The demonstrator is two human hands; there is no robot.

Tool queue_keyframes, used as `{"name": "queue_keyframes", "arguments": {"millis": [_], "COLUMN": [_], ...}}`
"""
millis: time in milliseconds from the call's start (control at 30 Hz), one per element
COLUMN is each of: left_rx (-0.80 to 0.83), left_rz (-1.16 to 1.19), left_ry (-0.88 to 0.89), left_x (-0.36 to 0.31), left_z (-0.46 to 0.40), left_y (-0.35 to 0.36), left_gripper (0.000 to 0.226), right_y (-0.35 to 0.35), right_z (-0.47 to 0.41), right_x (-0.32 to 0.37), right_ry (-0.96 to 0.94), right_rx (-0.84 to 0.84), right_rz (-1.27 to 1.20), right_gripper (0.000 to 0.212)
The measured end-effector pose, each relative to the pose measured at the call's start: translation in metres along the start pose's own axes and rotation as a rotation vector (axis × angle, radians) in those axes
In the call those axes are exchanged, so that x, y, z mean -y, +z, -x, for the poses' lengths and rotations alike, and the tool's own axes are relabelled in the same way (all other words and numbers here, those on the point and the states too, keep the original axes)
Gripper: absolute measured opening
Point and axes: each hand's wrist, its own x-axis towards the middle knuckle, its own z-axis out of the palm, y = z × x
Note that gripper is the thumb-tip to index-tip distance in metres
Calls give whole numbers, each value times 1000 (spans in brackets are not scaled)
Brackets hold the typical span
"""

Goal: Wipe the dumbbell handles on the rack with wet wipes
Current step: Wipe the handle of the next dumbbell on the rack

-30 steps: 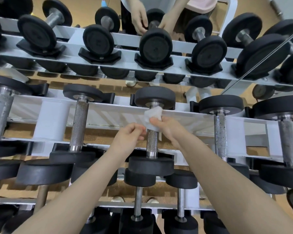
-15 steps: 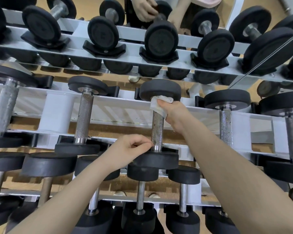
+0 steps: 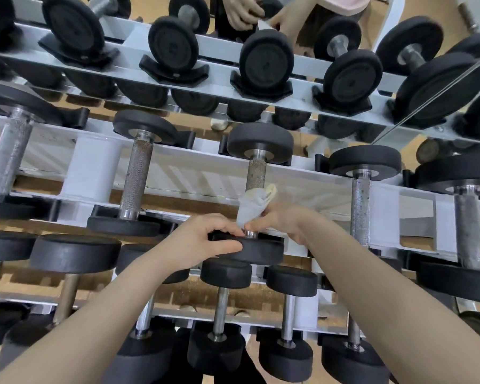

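Right hand [image 3: 281, 221] pinches the wet wipe [image 3: 251, 206] around the dumbbell handle [image 3: 256, 174] (low end), left hand [image 3: 203, 241] grips the near weight head [image 3: 257, 249] on the rack [image 3: 94, 173].

This is a gym's free-weights area. A white metal rack [image 3: 178, 173] with several tiers fills the frame, each tier holding rows of black round-headed dumbbells [image 3: 139, 173] with knurled steel handles, seated in black cradles [image 3: 261, 90]. Behind the rack, tan flooring [image 3: 297, 142] shows through the gaps between the tiers.
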Motion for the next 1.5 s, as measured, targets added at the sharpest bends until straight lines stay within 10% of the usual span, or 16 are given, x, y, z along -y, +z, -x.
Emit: {"name": "queue_keyframes", "arguments": {"millis": [233, 367, 533, 800, 1000, 1167, 1333, 1500], "left_rx": [-18, -377, -363, -145, -36, -99, -118, -98], "left_rz": [39, 148, 41, 28, -19, 8, 17, -12], "left_ry": [-20, -138, -147, -81, 70, 95, 94, 99], "left_x": [0, -7, -17, 15, 26, 29, 32, 36], "left_z": [1, -16, -35, -1, 10, 7, 12, 16], "left_y": [1, 6, 9, 10, 3, 5, 6, 7], "left_gripper": [8, 18, 9, 24, 33, 32, 33, 41], "right_y": [-7, -3, 7, 2, -14, -11, -25, -10], "right_z": [0, 0, 3, 4, 14, -10, -26, -13], "right_x": [13, 4, -14, -13, -14, -10, 15, -12], "right_ry": [-96, -88, -453, -405, -774, -979, -1002, -1092], "right_rx": [-116, -210, -608, -62, 31, -319, -592, -279], "right_rz": [-32, 125, 441, -113, 742, 1194, 1326, 1278], "right_gripper": [29, 37, 30, 27, 27, 29, 31, 40]}}
